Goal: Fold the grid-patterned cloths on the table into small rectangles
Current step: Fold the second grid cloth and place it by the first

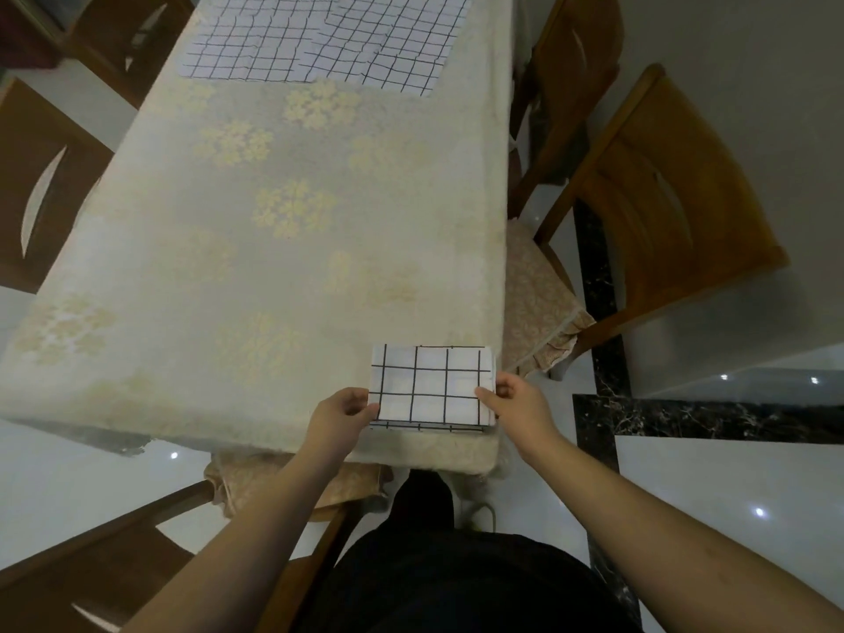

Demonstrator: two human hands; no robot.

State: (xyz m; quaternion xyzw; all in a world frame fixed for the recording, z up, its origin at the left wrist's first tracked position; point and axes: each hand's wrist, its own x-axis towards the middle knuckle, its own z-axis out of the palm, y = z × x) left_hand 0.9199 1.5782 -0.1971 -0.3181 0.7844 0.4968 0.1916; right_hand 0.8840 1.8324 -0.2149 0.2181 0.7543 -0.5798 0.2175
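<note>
Head view of the worktop [274, 249], covered with a pale flowered cover. A folded grid cloth [431, 388], already a small layered rectangle, lies near the worktop's near right corner, its right side just beside the right edge. The left hand [340, 415] pinches the rectangle's near left corner between thumb and curled fingers; the right hand [516, 399] pinches its right side in the same way, fingers narrow and closed on the fabric. Both hands thus hold the folded cloth, which appears to rest on the worktop or just clear of it; which of the two cannot be told. At the far edge lie two unfolded grid cloths, the left one [242, 48] flat and the right one [392, 43] overlapping it at their meeting side. Wooden chairs [662, 212] stand along the worktop's sides.

Judged step: finishing this cloth, either squaring its edges or setting it down as done. The next move probably calls for releasing it neatly at this corner, then reaching to the far edge for one of the open cloths.
</note>
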